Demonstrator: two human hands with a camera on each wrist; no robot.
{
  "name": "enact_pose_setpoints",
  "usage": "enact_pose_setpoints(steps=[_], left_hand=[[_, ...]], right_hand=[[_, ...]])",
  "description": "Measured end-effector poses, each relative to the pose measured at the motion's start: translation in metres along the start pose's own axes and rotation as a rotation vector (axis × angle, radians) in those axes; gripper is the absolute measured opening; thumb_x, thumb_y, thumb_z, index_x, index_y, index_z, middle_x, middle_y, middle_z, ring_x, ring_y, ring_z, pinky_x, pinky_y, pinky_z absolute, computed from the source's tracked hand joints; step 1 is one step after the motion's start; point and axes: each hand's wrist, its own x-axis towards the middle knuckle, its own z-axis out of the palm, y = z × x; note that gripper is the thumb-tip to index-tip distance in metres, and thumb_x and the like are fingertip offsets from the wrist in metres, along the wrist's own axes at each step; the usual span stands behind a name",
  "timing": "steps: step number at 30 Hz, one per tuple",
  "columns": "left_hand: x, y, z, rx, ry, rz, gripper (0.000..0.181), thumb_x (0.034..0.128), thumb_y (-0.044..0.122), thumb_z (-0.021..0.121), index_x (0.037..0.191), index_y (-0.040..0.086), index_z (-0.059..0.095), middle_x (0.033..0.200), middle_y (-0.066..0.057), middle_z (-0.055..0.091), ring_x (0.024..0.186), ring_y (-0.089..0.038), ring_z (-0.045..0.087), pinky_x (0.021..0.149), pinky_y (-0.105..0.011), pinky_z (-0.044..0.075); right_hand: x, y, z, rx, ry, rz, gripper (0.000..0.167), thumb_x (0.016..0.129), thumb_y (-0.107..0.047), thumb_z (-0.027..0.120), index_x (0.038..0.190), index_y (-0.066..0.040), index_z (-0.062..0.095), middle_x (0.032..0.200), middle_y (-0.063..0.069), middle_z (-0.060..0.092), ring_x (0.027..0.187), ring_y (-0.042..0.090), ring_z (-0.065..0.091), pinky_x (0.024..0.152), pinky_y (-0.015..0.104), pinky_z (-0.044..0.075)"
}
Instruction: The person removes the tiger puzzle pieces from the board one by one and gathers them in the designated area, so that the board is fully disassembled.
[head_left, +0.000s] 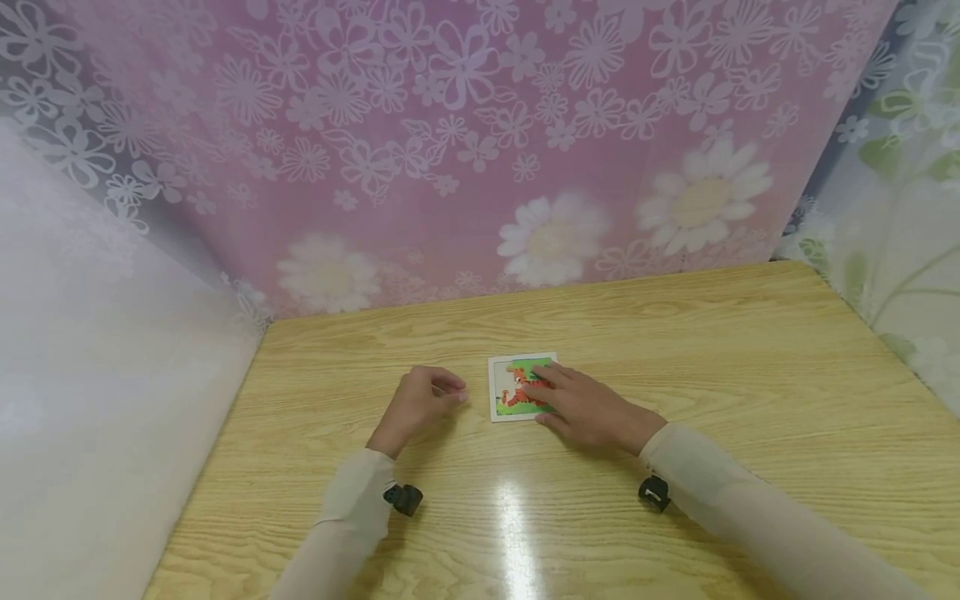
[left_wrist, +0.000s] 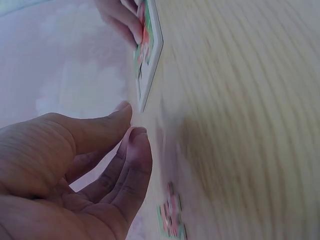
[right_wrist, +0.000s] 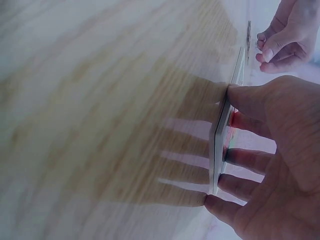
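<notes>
A square jigsaw puzzle (head_left: 504, 412) with a white border, showing an orange striped animal on green, lies flat on the table. Its upper left part is a bare pale patch. Spread over its right side, my right hand (head_left: 588, 408) touches the picture with extended fingers, and the thumb lies at the near edge. My left hand (head_left: 423, 404) hovers just left of the puzzle, fingers loosely bent, nothing between thumb and fingertips. A loose puzzle piece (left_wrist: 171, 215), red and green, lies on the table beyond the left fingers; the left hand hides it in the head view.
The wood-grain table (head_left: 720, 350) meets a pink flowered cloth (head_left: 450, 208) at the back. Pale sheeting (head_left: 97, 350) hangs along the left side, and leaf-patterned cloth (head_left: 907, 200) along the right. A light reflection lies on the tabletop in front of the puzzle.
</notes>
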Motion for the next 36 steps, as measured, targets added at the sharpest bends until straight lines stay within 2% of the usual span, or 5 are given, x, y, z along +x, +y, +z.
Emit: enact_pose_setpoints(steps=[7, 13, 18, 36], left_hand=[[0.004, 0.008, 0.015, 0.028, -0.047, 0.019, 0.011, 0.0901, 0.008, 0.078, 0.101, 0.004, 0.078, 0.094, -0.004, 0.073, 0.086, -0.018, 0.068, 0.080, -0.036, 0.057], [0.004, 0.012, 0.025, 0.033, -0.081, 0.027, 0.012, 0.0905, 0.009, 0.078, 0.101, 0.004, 0.078, 0.094, -0.004, 0.072, 0.087, -0.017, 0.067, 0.080, -0.035, 0.056], [0.005, 0.013, 0.031, 0.041, -0.098, 0.058, 0.013, 0.0902, 0.010, 0.079, 0.102, 0.005, 0.077, 0.095, -0.003, 0.073, 0.087, -0.016, 0.068, 0.080, -0.035, 0.056], [0.010, 0.018, 0.037, 0.071, -0.117, 0.039, 0.016, 0.0871, 0.014, 0.082, 0.101, 0.008, 0.077, 0.086, 0.002, 0.065, 0.079, -0.014, 0.060, 0.072, -0.032, 0.052]], right_hand=[[0.002, 0.000, 0.000, -0.006, -0.001, -0.007, 0.051, 0.103, -0.028, 0.061, 0.147, -0.004, 0.052, 0.153, 0.026, 0.040, 0.143, 0.046, 0.035, 0.116, 0.056, 0.030], [0.002, 0.000, 0.000, -0.006, 0.006, -0.008, 0.051, 0.103, -0.028, 0.061, 0.147, -0.004, 0.053, 0.153, 0.026, 0.041, 0.143, 0.046, 0.036, 0.116, 0.056, 0.030], [0.002, 0.000, 0.000, -0.009, 0.005, -0.006, 0.050, 0.103, -0.028, 0.061, 0.146, -0.004, 0.053, 0.153, 0.026, 0.041, 0.143, 0.045, 0.035, 0.116, 0.056, 0.029], [0.001, 0.003, 0.002, -0.031, 0.017, -0.029, 0.051, 0.104, -0.029, 0.061, 0.146, -0.004, 0.053, 0.152, 0.027, 0.042, 0.141, 0.047, 0.037, 0.113, 0.058, 0.033]])
